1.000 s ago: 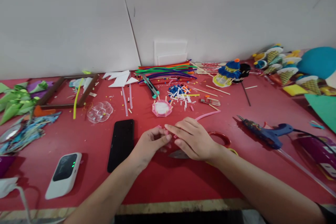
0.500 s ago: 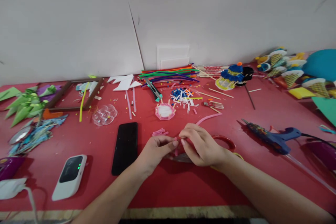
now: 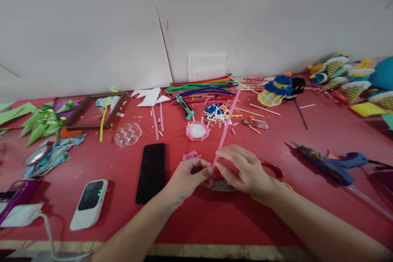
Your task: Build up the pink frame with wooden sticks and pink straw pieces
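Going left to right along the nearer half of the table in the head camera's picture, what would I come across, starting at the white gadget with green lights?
White gadget, black phone, left hand, right hand, blue glue gun.

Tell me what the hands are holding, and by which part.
A long pink strip, pinched near its lower end by the left hand and the right hand.
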{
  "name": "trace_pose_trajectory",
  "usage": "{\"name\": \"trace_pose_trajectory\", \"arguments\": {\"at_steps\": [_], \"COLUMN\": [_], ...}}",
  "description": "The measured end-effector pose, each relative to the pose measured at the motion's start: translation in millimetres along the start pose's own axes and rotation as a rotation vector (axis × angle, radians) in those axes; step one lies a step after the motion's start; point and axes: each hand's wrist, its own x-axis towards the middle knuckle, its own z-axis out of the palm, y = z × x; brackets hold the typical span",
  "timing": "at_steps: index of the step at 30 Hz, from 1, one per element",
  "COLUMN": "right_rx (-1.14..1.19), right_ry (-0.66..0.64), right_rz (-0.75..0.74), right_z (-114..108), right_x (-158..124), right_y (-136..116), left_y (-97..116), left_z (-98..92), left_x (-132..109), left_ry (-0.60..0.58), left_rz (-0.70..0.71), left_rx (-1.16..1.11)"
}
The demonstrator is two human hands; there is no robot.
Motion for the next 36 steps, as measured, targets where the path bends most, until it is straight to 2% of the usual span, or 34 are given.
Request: {"name": "trace_pose_trajectory", "arguments": {"at_steps": [6, 11, 16, 21, 27, 32, 36], "right_rx": [0.078, 0.104, 0.116, 0.102, 0.103, 0.103, 0.133], "right_ry": [-0.073, -0.093, -0.101, -0.106, -0.120, -0.145, -0.196], "right_rz": [-0.106, -0.101, -0.121, -0.095, -0.101, -0.087, -0.088], "right_z": [-0.2, 0.3, 0.5, 2.1, 2.9, 1.2, -0.2], "right_x": [-0.8, 1.1, 1.1, -2.2, -3.1, -0.6, -0.4], "right_y": [0.8, -0.2, 0.6, 2.8, 3.1, 1.2, 1.5], "left_y": [-2.6, -2.5, -2.2, -2.5, -5.6, -5.1, -2.2], "left_z": [2.8, 4.3, 3.2, 1.8, 3.0, 4.2, 3.9], "left_x": [-1.0, -0.6, -1.5, -1.8, 0.0, 0.4, -1.1], "left_ry": [-0.075, -0.049, -0.070, -0.011, -0.065, -0.027, 0.061], "left_rz": [-0.035, 0.011, -0.034, -0.036, 0.005, 0.038, 0.029], "left_rx": [-0.018, -0.069, -0.093, -0.093, -0.055, -0.057, -0.094]}}
